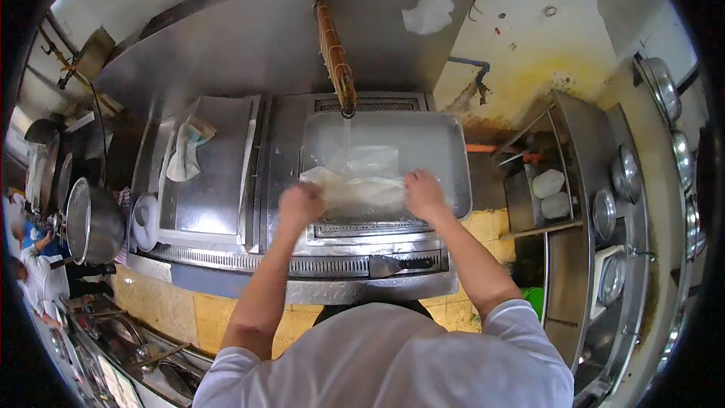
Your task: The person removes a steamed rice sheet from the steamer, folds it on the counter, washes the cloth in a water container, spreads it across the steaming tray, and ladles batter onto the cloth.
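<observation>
A wet, pale cloth (362, 190) is stretched between my two hands over a large tub of cloudy water (434, 136). My left hand (301, 204) is closed on the cloth's left end, near the tub's left edge. At the right end, my right hand (424, 193) grips the cloth with bent fingers. Water runs into the tub from a cloth-wrapped spout (334, 53) behind it. Just beyond the held cloth, a paler flat patch shows in the water.
To the left lies a metal tray (215, 189) with a crumpled cloth (189, 147) and a white dish (145, 222) beside it. A black-handled scraper (400, 265) rests on the front edge. Metal shelves (566, 257) with bowls stand right. Other people are at far left.
</observation>
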Demonstrator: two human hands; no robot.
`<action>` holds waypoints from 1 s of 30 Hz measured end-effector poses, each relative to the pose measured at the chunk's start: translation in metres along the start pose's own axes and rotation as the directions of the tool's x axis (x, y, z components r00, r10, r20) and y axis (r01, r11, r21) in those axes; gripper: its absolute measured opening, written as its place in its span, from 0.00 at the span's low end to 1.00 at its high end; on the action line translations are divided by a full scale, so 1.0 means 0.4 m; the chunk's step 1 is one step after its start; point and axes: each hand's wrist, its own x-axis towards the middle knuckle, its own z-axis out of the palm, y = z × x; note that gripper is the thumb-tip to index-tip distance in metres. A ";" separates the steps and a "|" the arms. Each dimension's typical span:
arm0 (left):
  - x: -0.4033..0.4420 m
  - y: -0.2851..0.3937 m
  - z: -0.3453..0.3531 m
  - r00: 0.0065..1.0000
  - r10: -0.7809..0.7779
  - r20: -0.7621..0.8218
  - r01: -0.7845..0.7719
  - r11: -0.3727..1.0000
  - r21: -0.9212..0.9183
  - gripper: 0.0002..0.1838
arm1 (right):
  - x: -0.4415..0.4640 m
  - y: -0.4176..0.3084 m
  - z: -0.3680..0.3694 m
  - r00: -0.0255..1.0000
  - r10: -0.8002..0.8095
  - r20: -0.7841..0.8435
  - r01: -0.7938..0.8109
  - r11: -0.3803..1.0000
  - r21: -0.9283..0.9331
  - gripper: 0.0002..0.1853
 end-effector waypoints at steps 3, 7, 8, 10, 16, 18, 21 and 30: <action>0.005 0.015 0.088 0.980 0.087 0.180 -0.093 0.996 0.020 0.08 | -0.002 0.027 0.060 0.983 0.069 0.172 -0.065 0.997 -0.031 0.11; 0.075 0.157 0.017 0.996 0.084 0.002 -0.081 0.961 -0.264 0.07 | 0.120 -0.092 -0.121 0.969 0.135 0.209 -0.199 0.923 0.328 0.17; 0.084 0.198 -0.014 0.988 0.132 -0.080 -0.151 0.935 -0.321 0.08 | 0.162 -0.139 -0.123 0.998 0.050 0.044 -0.067 0.797 0.601 0.17; 0.101 0.267 -0.074 0.944 0.211 -0.252 -0.302 0.862 -0.408 0.12 | 0.218 -0.238 -0.105 0.995 -0.048 -0.083 0.096 0.447 0.889 0.16; 0.124 0.112 -0.329 0.799 -0.091 -0.594 -0.272 0.827 -0.493 0.22 | 0.157 -0.058 -0.016 0.966 -0.037 0.257 -0.084 0.892 0.445 0.14; 0.105 0.081 -0.325 0.769 -0.101 -0.632 -0.218 0.887 -0.407 0.21 | 0.130 0.072 0.014 0.957 0.098 0.272 -0.149 0.974 0.172 0.14; 0.076 0.093 -0.221 0.856 0.030 -0.517 -0.249 0.899 -0.361 0.20 | 0.146 -0.069 -0.172 0.965 -0.002 0.262 -0.072 0.959 0.275 0.15; 0.090 0.112 -0.409 0.719 -0.047 -0.694 -0.323 0.861 -0.393 0.19 | 0.119 -0.035 -0.036 0.968 0.085 0.236 -0.202 0.823 0.530 0.16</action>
